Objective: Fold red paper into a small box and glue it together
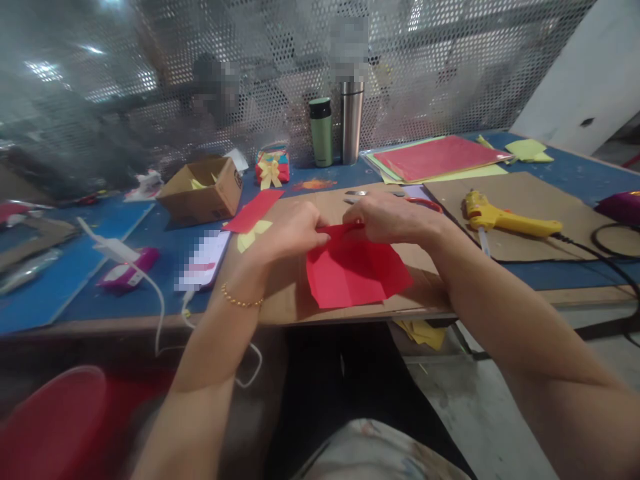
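A creased piece of red paper [350, 273] stands over the cardboard sheet [285, 293] at the front of the table. My left hand [295, 230] is closed on its far left edge, thumb against the paper. At the far right edge, my right hand [387, 217] pinches the same paper with bent fingers. Just beyond my right hand lie scissors [425, 203] with red handles, partly hidden by it. Left of my left hand are a flat red strip [254, 210] and a pale yellow paper cutout [254, 235].
A yellow glue gun [520, 221] rests on cardboard at right. Coloured sheets [440, 159], a steel flask [352, 123], a green cup [321, 133] and a small red bowed item [273, 167] stand behind. At left are a cardboard box [200, 193], phone [204, 261] and white cable [159, 300].
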Demonstrator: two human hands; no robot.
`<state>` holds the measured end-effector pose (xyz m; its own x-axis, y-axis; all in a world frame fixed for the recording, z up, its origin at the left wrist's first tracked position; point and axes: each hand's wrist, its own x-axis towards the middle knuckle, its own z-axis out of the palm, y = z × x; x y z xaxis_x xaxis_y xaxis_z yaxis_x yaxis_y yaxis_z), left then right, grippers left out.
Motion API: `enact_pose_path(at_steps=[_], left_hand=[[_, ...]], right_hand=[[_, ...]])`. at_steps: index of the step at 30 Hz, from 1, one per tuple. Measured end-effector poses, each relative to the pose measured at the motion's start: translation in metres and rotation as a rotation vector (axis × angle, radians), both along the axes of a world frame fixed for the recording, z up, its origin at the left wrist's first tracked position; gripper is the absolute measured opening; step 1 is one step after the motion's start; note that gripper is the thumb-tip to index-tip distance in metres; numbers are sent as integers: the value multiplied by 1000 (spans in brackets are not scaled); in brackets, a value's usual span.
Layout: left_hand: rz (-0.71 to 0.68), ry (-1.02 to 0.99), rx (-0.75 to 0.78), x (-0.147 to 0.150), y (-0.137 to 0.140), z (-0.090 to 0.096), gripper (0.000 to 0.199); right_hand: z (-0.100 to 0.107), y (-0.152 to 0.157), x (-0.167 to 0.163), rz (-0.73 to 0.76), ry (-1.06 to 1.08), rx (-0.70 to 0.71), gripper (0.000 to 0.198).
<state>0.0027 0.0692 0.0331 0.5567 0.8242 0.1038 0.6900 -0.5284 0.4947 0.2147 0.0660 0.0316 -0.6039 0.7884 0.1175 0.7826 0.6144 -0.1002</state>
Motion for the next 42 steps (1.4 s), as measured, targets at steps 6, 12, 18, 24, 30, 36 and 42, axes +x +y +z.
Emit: enact_pose_path(at_steps=[6, 12, 18, 24, 30, 36, 42], left_hand=[[52, 131, -3, 3, 0, 5, 26], [-13, 171, 50, 4, -3, 4, 25], [-69, 118, 11, 1, -2, 3, 30], [-36, 89, -24, -8, 6, 9, 34], [-8, -1, -148, -17, 16, 9, 27], [-68, 13, -74, -14, 13, 8, 19], [-15, 27, 123, 1, 2, 0, 13]], right_hand=[[2, 0, -1, 27, -13, 15, 20], [0, -1, -3, 39, -16, 7, 18], [0, 1, -4, 43, 12, -52, 18], [2, 5, 7, -10, 72, -69, 18], [3, 10, 21, -43, 244, -74, 22], [2, 5, 12, -52, 130, 17, 27], [6, -8, -3, 75, 101, 125, 23]])
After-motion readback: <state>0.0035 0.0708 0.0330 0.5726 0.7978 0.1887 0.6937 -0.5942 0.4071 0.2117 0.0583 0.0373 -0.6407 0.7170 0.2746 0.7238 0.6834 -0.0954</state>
